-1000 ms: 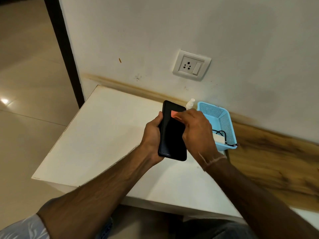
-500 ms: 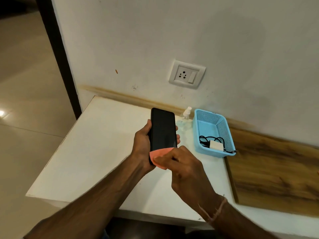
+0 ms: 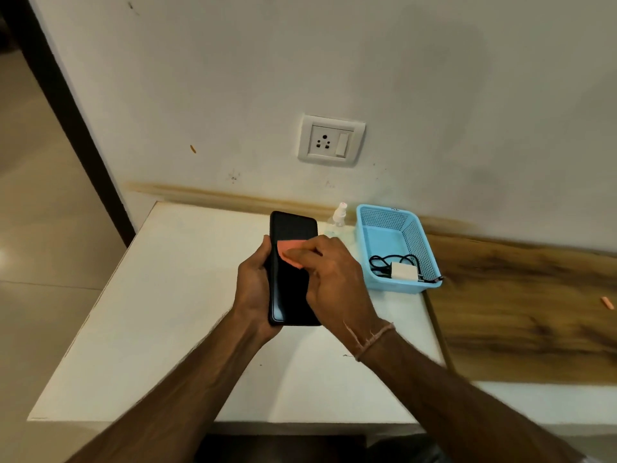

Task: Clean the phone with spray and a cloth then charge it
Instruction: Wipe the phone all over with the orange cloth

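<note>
A black phone (image 3: 289,289) is held upright over the white table (image 3: 173,295), screen facing me, with my left hand (image 3: 254,285) gripping its left edge. My right hand (image 3: 329,279) presses a small pink cloth (image 3: 289,249) against the upper half of the screen. A small clear spray bottle (image 3: 339,218) with a white nozzle stands on the table by the wall, partly behind my right hand. A white charger with a black cable (image 3: 402,269) lies in a light blue basket (image 3: 384,215).
A white wall socket with a switch (image 3: 330,141) sits on the wall above the table. A wooden panel (image 3: 521,309) lies to the right of the basket, with a small orange piece (image 3: 607,303) on it. Tiled floor is at left.
The cloth under my right hand went from the top of the screen down to the phone's bottom edge, then back up to the upper half. The phone stays in my left hand.
</note>
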